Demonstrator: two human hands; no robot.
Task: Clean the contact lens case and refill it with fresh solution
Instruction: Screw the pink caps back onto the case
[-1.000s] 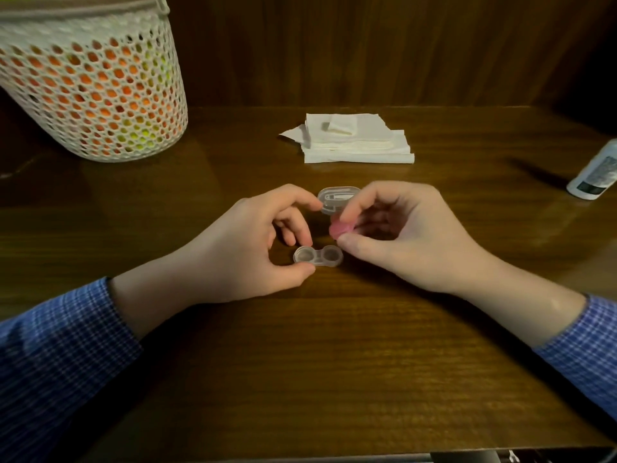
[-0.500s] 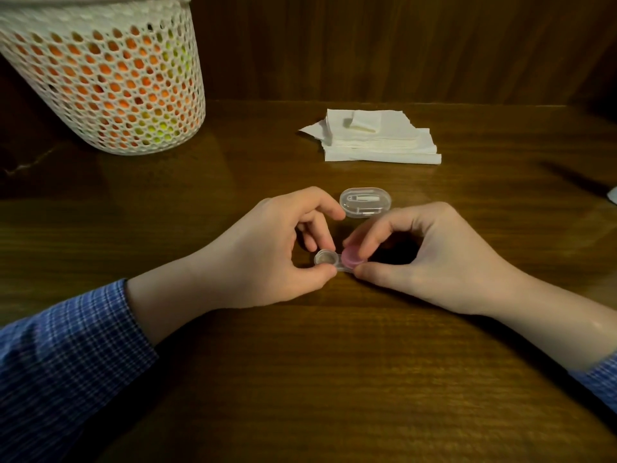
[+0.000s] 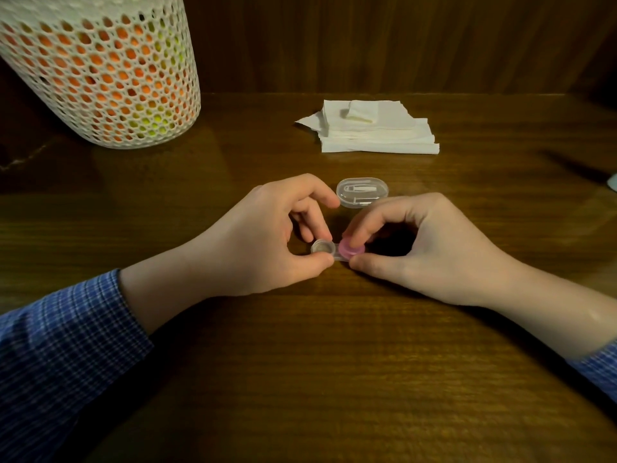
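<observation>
Dark brown wood-grain worktop [image 3: 334,362], sleeves [image 3: 60,345] in a blue and white small check. Pink cap [image 3: 350,251] on the clear lens case [image 3: 323,250]. White honeycomb mesh basket [image 3: 100,71] glowing orange and yellow-green inside, white tissues [image 3: 377,135], clear oval box [image 3: 362,192].

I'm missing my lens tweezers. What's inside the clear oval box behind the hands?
Through the clear oval box a pale tweezer-like tool shows, lying lengthwise. The left hand hides no part of it; finer contents are too faint to tell.
</observation>
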